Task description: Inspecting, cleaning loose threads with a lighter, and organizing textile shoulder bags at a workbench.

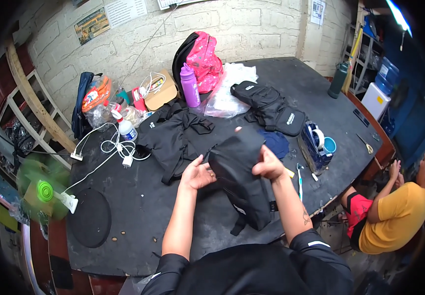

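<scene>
My left hand (198,174) and my right hand (267,164) both grip a black fabric bag (242,182) held up over the dark worktable (138,231). The left hand pinches its left edge near the top. The right hand clamps its upper right side, thumb over the front. A strap hangs from the bag's lower end toward the table's front edge.
More black bags (175,137) (271,108) lie behind. A purple bottle (190,86), pink backpack (203,59), spray bottle (126,129), white cables (116,147) and clear plastic sit at the back. A blue tape dispenser (317,145) and scissors (366,144) lie right. Another person in yellow (394,216) sits low right.
</scene>
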The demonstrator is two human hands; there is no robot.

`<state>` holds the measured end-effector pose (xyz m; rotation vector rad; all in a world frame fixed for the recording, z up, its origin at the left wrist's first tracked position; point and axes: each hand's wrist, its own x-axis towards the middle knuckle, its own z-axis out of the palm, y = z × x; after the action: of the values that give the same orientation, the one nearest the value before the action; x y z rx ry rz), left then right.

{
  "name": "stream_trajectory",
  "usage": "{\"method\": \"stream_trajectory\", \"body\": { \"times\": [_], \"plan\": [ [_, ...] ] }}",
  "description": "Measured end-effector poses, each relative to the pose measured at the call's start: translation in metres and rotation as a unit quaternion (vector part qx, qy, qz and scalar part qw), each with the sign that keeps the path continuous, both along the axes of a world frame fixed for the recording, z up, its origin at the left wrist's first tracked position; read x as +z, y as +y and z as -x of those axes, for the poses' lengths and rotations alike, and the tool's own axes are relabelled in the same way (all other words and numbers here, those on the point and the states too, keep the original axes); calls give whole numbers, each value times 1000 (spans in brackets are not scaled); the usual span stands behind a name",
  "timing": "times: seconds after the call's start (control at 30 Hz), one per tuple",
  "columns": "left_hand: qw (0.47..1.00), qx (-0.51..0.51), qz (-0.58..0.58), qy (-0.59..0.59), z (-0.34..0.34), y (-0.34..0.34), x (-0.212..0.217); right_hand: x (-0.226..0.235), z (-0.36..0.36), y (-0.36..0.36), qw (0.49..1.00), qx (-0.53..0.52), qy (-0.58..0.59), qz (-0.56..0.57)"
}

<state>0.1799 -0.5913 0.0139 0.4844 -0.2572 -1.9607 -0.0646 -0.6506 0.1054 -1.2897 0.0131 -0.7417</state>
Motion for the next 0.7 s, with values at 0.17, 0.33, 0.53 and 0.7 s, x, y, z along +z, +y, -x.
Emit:
{"method": "stream_trajectory", "body": {
  "times": [0.17, 0.33, 0.53, 0.7],
  "plan": [
    [992, 65, 110, -22, -15, -2, 28, -19, 17, -31, 975, 83, -127, -165],
    [942, 162, 281, 83, -25, -10, 53, -45, 1, -36, 956, 7, -132, -260],
    [820, 223, 473, 234, -35, -22, 50, -57, -27, -23, 912, 219, -148, -313],
    [904, 242, 345, 78, -41, -10, 33, -24, -10, -45, 954, -159, -155, -202]
  ]
}}
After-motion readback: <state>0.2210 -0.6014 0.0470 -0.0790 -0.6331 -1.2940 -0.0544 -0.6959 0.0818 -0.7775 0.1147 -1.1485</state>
